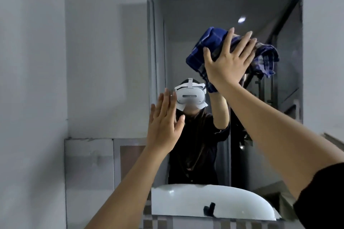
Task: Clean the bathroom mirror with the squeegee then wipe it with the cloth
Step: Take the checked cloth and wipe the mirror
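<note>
The frameless bathroom mirror [279,24] hangs on the grey wall ahead. My right hand [228,61] presses a bunched blue checked cloth [204,46] flat against the mirror's upper middle, fingers spread over it. My left hand [164,122] is raised with its fingers apart and nothing in it, at the mirror's left edge. I cannot tell whether it touches the glass. No squeegee is in view. The mirror reflects a person in a dark top wearing a white headset.
A white sink [176,199] shows in the mirror's lower part, with a small black object [209,208] at its front. A tiled ledge [89,139] runs along the wall at lower left. Grey wall fills the left side.
</note>
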`<state>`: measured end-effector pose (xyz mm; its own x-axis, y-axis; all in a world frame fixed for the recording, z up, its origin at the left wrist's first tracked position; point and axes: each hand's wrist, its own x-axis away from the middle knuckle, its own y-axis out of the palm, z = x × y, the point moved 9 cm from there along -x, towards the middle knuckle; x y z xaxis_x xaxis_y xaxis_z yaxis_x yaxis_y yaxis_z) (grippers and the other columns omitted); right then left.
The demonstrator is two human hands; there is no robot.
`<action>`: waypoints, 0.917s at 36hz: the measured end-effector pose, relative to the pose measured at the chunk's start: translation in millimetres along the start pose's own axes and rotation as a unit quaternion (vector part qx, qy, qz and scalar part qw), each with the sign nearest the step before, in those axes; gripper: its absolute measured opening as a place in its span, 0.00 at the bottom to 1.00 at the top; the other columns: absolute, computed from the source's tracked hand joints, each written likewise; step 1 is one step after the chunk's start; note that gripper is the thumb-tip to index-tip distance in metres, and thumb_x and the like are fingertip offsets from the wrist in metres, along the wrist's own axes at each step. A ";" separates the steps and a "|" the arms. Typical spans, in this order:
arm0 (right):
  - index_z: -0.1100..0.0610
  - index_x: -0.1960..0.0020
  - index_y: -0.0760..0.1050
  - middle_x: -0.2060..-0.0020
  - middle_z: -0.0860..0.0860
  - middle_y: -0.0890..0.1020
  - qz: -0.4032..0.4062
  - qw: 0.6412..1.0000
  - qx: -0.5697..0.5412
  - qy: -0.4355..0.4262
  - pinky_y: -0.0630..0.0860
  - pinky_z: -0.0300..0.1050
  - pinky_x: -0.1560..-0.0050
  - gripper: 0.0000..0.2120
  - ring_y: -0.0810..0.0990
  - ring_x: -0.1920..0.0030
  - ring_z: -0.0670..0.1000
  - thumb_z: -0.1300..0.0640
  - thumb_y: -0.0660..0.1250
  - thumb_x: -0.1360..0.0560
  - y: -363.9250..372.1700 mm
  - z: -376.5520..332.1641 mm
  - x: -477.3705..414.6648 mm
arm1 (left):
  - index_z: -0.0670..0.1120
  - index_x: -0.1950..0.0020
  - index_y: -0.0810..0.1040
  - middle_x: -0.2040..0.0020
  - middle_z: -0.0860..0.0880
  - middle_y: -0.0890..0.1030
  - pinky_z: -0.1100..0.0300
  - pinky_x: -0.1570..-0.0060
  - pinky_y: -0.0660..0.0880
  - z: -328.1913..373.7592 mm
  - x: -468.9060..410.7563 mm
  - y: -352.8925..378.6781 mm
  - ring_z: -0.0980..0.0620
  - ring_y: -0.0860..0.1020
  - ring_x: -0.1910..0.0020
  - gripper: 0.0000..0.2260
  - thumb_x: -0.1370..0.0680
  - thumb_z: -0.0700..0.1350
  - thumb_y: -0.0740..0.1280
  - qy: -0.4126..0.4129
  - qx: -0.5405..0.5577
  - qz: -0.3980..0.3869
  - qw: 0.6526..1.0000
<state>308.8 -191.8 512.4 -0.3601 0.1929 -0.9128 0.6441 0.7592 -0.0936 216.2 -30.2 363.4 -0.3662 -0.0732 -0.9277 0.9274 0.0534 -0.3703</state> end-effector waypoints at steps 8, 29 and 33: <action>0.50 0.24 0.44 0.25 0.63 0.42 -0.061 0.979 0.023 -0.192 0.39 0.59 0.28 0.38 0.40 0.26 0.64 0.34 0.52 0.27 32.6 -102.8 21.9 | 0.46 0.24 0.50 0.23 0.47 0.48 0.46 0.27 0.52 -5.9 14.9 5.7 0.50 0.45 0.24 0.31 0.21 0.52 0.60 0.004 0.009 0.008 1.000; 0.43 0.25 0.45 0.24 0.55 0.45 -0.073 0.973 0.109 -0.190 0.44 0.53 0.26 0.36 0.43 0.24 0.57 0.30 0.50 0.28 -31.0 88.0 -2.5 | 0.48 0.24 0.48 0.23 0.49 0.45 0.48 0.26 0.45 -1.8 34.4 14.8 0.52 0.41 0.25 0.29 0.21 0.53 0.57 -0.035 0.019 0.015 0.999; 0.44 0.25 0.46 0.24 0.56 0.46 -0.038 0.996 0.059 -0.047 0.44 0.54 0.25 0.36 0.43 0.24 0.57 0.32 0.53 0.27 -36.5 133.6 23.5 | 0.49 0.24 0.48 0.23 0.50 0.45 0.50 0.27 0.46 -4.5 33.7 11.4 0.52 0.42 0.24 0.31 0.22 0.55 0.58 -0.025 -0.008 0.003 1.000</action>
<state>367.0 -298.0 441.2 -0.3502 0.0746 -0.9337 0.6941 0.6900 -0.2052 214.1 -27.5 327.7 -0.3565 -0.1232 -0.9261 0.9277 0.0704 -0.3665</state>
